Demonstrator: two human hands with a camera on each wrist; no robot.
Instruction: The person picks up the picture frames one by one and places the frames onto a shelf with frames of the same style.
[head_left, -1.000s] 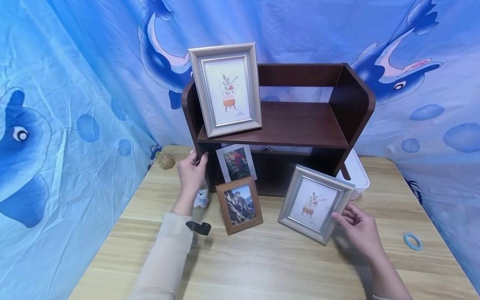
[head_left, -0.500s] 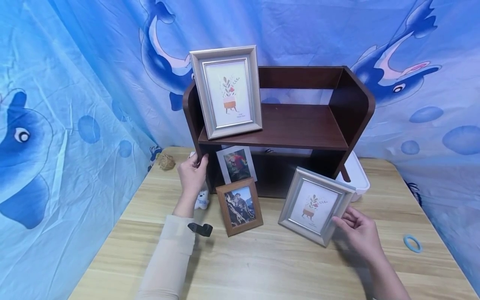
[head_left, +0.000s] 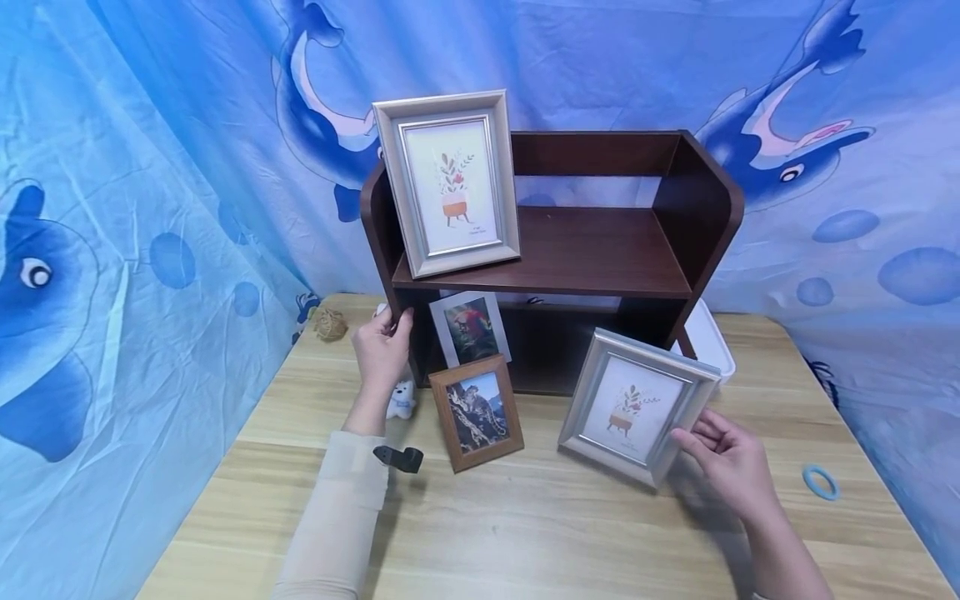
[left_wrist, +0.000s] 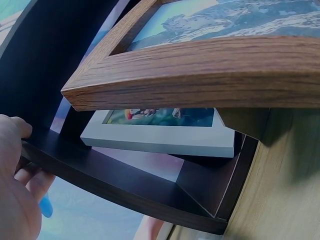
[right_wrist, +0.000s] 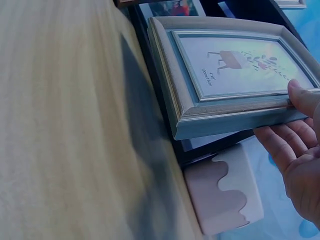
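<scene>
My left hand point(head_left: 382, 357) grips the front edge of the left side panel of a dark brown two-tier shelf point(head_left: 600, 250). In the left wrist view its thumb and fingers lie on either side of that panel point(left_wrist: 100, 180). My right hand point(head_left: 729, 462) pinches the right edge of a silver picture frame point(head_left: 583, 400), holding it tilted above the table in front of the shelf. The right wrist view shows the thumb on its face and fingers beneath. A larger silver picture frame point(head_left: 510, 192) leans on the upper tier at left. A white picture frame point(head_left: 442, 332) stands in the lower tier.
A brown wooden picture frame point(head_left: 442, 417) stands on the table point(head_left: 525, 533) before the white one. A small white bear figure point(head_left: 401, 402) is by my left wrist. A twine ball point(head_left: 330, 323) lies left, a blue ring point(head_left: 821, 482) right. A white box point(head_left: 716, 342) sits behind the shelf's right side.
The silver frame in my right hand has shifted slightly to the right relative to the shelf. My left hand keeps its grip on the shelf panel. The head view has moved a little.
</scene>
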